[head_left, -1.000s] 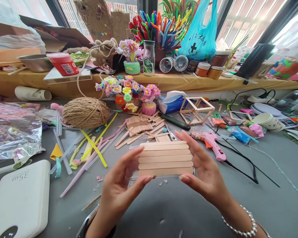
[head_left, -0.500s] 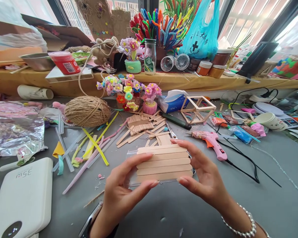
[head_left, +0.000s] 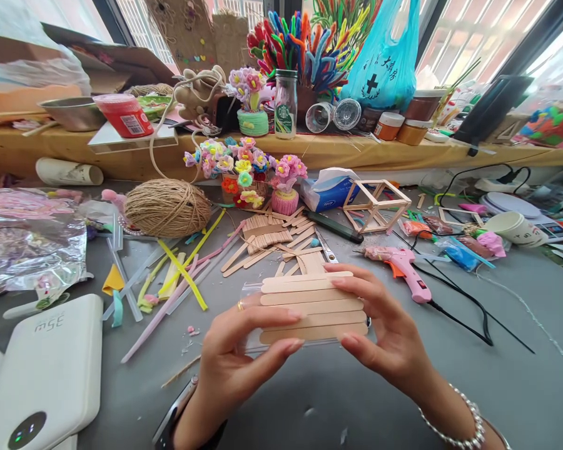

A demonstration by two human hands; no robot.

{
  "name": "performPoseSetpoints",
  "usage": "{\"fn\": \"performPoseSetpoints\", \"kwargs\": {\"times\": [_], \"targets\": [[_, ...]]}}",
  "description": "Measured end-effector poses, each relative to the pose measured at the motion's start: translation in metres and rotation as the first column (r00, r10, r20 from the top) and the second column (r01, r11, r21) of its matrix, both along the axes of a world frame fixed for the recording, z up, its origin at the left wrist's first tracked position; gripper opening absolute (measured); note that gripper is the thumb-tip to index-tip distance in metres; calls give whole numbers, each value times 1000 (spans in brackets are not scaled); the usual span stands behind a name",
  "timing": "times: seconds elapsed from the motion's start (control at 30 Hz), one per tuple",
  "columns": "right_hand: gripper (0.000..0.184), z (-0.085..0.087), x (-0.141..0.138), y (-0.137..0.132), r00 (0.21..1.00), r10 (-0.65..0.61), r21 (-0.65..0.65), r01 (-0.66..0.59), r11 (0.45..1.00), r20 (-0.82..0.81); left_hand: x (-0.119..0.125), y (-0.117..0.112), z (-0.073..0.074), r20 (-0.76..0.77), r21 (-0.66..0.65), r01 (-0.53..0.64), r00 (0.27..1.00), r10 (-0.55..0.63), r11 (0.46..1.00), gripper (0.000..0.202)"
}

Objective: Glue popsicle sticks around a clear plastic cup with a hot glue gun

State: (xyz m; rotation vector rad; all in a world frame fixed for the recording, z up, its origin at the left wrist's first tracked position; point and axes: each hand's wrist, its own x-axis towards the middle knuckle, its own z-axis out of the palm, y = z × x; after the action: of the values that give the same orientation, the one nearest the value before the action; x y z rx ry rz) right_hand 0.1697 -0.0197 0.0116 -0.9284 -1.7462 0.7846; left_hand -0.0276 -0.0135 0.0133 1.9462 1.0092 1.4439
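Observation:
Several popsicle sticks [head_left: 319, 305] lie side by side in a row between my hands, the top one slightly tilted. Under them shows the edge of a clear plastic sheet or bag [head_left: 251, 289]; what it rests on is mostly hidden. My left hand [head_left: 244, 344] grips the left end, with fingers across the sticks and thumb at the lower edge. On the right end, my right hand [head_left: 380, 325] has fingertips on the upper sticks and its thumb at the bottom corner. Beyond them are loose popsicle sticks [head_left: 304, 240] and scissors [head_left: 327, 250].
A pink glue gun [head_left: 401, 267] with a black cord lies at right, near a stick-built cube frame [head_left: 376, 205]. Left are a twine ball [head_left: 167, 207], yellow pipe cleaners [head_left: 187, 275] and a white power bank [head_left: 51, 369]. Pipe-cleaner flowers [head_left: 244, 165] stand at the back.
My left index finger has slid right and down over the sticks. My right fingers have moved left onto the upper sticks, and the top stick has shifted slightly. The view has moved slightly.

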Motion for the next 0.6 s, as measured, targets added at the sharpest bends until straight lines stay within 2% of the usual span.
{"fn": "performPoseSetpoints", "kwargs": {"times": [0.37, 0.6], "targets": [[41, 0, -1, 1, 999, -34, 49, 34, 998, 1, 2, 0, 1, 12, -3, -14, 1000, 14, 1000, 6], [41, 0, -1, 1, 999, -43, 59, 44, 997, -3, 2, -1, 1, 28, -4, -7, 1000, 7, 1000, 9]]}}
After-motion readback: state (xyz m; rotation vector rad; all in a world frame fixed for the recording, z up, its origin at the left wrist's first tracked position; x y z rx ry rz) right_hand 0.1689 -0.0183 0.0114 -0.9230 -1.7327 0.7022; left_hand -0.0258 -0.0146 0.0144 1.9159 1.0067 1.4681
